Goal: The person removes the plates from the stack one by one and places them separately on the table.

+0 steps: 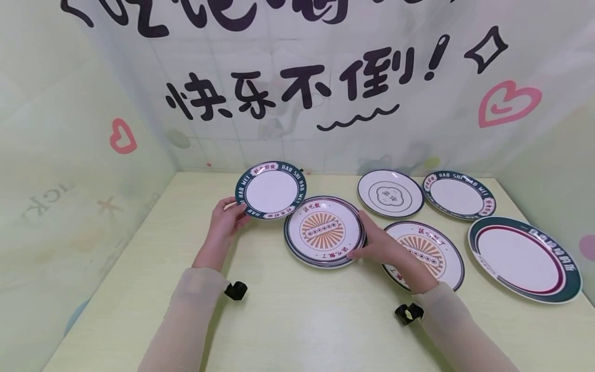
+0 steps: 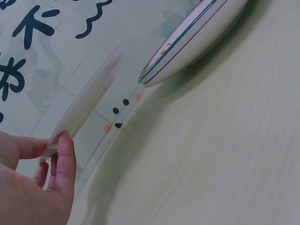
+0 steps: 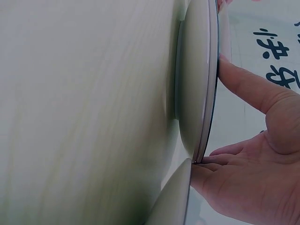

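Note:
My left hand (image 1: 224,221) pinches the left edge of a small green-rimmed plate (image 1: 271,190) between thumb and fingers. The left wrist view shows that plate (image 2: 89,103) tilted and raised above the table. To its right lies a stack of plates (image 1: 324,231), an orange sunburst design on the top one. My right hand (image 1: 382,244) grips the stack's right edge, with its thumb (image 3: 251,86) on the top rim and the other fingers at the side. In the right wrist view, the rims of the stack (image 3: 199,93) lie close together. The held plate overlaps the stack's upper left rim in the head view.
Another sunburst plate (image 1: 446,253) lies partly under the right forearm. Behind it are a small white plate (image 1: 390,193) with a black drawing and a green-rimmed plate (image 1: 459,195). A larger plate (image 1: 525,260) lies far right. A printed backdrop (image 1: 288,134) borders the table (image 1: 279,325).

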`<state>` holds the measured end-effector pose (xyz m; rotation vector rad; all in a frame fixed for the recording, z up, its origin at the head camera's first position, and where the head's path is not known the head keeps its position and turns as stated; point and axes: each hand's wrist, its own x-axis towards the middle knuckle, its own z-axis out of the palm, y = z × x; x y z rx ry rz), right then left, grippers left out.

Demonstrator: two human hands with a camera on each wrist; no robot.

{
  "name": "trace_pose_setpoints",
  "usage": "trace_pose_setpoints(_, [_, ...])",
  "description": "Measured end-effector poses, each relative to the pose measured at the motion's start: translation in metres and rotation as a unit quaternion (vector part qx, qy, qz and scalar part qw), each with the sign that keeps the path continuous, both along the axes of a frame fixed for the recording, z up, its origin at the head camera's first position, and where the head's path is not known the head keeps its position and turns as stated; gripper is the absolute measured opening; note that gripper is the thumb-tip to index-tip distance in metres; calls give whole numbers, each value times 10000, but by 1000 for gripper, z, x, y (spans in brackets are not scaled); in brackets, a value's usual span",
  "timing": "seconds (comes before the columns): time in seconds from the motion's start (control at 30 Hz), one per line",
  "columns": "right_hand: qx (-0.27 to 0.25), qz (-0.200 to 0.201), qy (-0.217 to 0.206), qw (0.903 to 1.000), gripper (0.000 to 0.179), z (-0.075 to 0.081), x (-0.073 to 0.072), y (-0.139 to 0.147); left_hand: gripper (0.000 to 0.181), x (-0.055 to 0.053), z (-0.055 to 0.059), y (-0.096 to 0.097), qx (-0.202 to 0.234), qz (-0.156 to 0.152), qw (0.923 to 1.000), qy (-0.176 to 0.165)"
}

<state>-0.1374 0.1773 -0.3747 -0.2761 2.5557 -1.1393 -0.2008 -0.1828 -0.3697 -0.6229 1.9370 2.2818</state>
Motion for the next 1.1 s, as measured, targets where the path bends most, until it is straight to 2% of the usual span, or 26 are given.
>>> trace_pose_setpoints(0.5, [-26,64,130,9999,117,-1,0,1,53,-10,-12,-8,380,536,9971,-381])
trace_pose_setpoints(0.67, [-10,62,101,9999,117,-2,0,0,51,-12,-17,-9,299,733,9958,-467])
trace_pose_setpoints(0.87, [46,63,69,9999,116,0,0,-1,50,-16,-21,-9,183,898,9952,-350])
trace_pose_setpoints(1.1, [61,28,66,10000,116,-1,0,0,53,-21,-27,-6,-47,768,9969,-158])
